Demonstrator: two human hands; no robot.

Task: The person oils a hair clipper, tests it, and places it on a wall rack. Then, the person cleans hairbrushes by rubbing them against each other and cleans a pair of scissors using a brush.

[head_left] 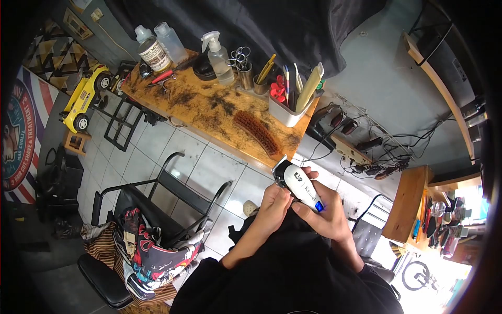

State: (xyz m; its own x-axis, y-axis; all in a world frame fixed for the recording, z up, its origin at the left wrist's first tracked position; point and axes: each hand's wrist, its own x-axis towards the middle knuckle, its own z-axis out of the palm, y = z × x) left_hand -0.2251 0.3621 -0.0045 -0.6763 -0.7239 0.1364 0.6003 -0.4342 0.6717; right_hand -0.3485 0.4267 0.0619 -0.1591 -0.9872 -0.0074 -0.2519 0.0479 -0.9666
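A white hair clipper (299, 184) with a black head and a lit blue display lies slanted in my right hand (333, 215). The right fingers wrap behind its body, and the thumb presses along its lower side. My left hand (271, 208) is closed at the blade end, thumb and fingers pinched against the side of the clipper's head. Whether a small part sits between those left fingertips is hidden. Just beyond the clipper, a brown bristle brush (256, 133) rests on the wooden table (204, 118), among scattered dark hair clippings.
Along the table's back stand a spray bottle (219, 63), labelled bottle (154, 55), scissors in a metal cup (244, 78) and a white bin (287, 112) of combs. A chair (151, 199) with a printed cloth (157, 251) stands left. Cables and a power strip (355, 154) are on the right.
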